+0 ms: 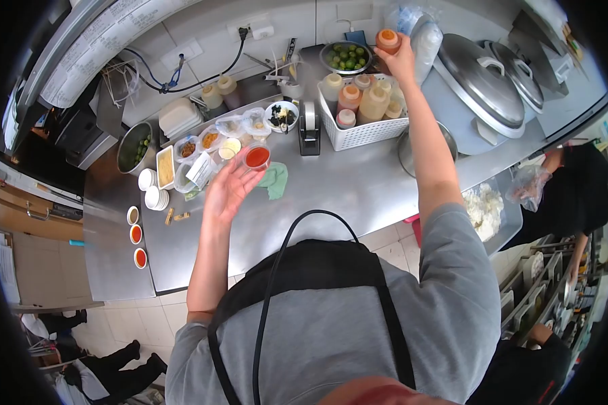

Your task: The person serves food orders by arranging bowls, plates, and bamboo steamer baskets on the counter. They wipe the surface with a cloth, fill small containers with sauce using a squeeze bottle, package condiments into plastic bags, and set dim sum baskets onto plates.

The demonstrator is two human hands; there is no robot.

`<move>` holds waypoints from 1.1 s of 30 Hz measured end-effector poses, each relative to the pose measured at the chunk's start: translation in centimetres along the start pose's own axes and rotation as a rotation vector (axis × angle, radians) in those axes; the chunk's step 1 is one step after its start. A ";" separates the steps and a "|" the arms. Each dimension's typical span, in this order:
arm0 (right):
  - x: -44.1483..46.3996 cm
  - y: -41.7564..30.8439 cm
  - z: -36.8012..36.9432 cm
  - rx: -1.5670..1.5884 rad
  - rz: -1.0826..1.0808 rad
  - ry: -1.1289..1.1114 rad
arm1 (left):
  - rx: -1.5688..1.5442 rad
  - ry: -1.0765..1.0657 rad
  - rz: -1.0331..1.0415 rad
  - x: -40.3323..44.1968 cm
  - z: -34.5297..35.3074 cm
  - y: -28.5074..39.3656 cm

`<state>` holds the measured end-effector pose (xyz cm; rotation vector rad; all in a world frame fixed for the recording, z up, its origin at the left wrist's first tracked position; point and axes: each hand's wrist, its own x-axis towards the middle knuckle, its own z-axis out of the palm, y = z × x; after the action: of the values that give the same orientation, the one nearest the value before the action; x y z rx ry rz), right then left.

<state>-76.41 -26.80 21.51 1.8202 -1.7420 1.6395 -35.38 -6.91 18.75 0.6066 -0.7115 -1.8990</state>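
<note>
My left hand [231, 189] is turned palm up over the steel counter, with a small clear cup of red sauce [257, 158] held at its fingertips. Stretched far forward, my right hand [400, 61] grips a sauce bottle [388, 42] with orange-red contents, seen from its top end. That bottle is beside a metal bowl of small green limes [346, 58] and above a white plastic basket [368, 133] of several sauce bottles. A black tape dispenser [309, 131] stands between the basket and my left hand. Below the held cup lies a green cloth [274, 181].
Topping containers [209, 140] and stacked white lids [157, 198] crowd the counter's left. Three small sauce cups [136, 234] line its left end. Large lidded pots [479, 84] stand at right. A co-worker in black [574, 182] is near a tray of white food [484, 212].
</note>
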 end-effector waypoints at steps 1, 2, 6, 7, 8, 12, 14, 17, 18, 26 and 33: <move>-0.3 1.4 0.5 0.000 0.000 0.001 | 0.005 0.020 -0.002 0.0 -0.2 -0.2; -0.6 2.3 0.7 -0.059 0.158 -0.038 | 0.006 0.020 -0.004 0.0 -0.3 -0.4; -1.8 5.5 1.2 -0.302 0.456 -0.267 | 0.013 0.066 -0.017 0.4 -0.8 -1.1; -2.1 6.2 1.5 -0.308 0.467 -0.263 | 0.005 0.064 -0.029 0.5 -0.9 -1.3; -2.5 6.6 2.0 -0.278 0.369 -0.147 | 0.011 0.056 -0.045 0.6 -0.8 -1.5; -6.7 -0.8 0.9 -0.028 -0.107 0.082 | 0.029 0.007 -0.096 1.5 -0.7 -2.9; -12.7 -8.4 -0.1 0.449 0.074 -0.275 | 0.010 -0.026 -0.120 2.2 -0.9 -4.0; -18.9 -15.4 -2.8 0.736 0.119 -0.783 | 0.034 -0.094 -0.176 3.1 0.6 -4.8; -20.5 -16.0 -2.7 0.782 0.087 -0.774 | 0.039 -0.096 -0.191 3.2 0.9 -5.0; -23.0 -17.3 -3.6 0.939 0.240 -0.571 | 0.133 -0.173 -0.176 1.7 2.0 -5.2; -23.7 -19.3 -2.7 0.804 0.117 -0.585 | 0.017 -0.073 -0.205 1.7 -0.7 -3.2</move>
<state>-56.88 -3.82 15.73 2.8280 -1.4650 2.2351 -37.56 -7.51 15.80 0.6445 -0.7355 -2.1152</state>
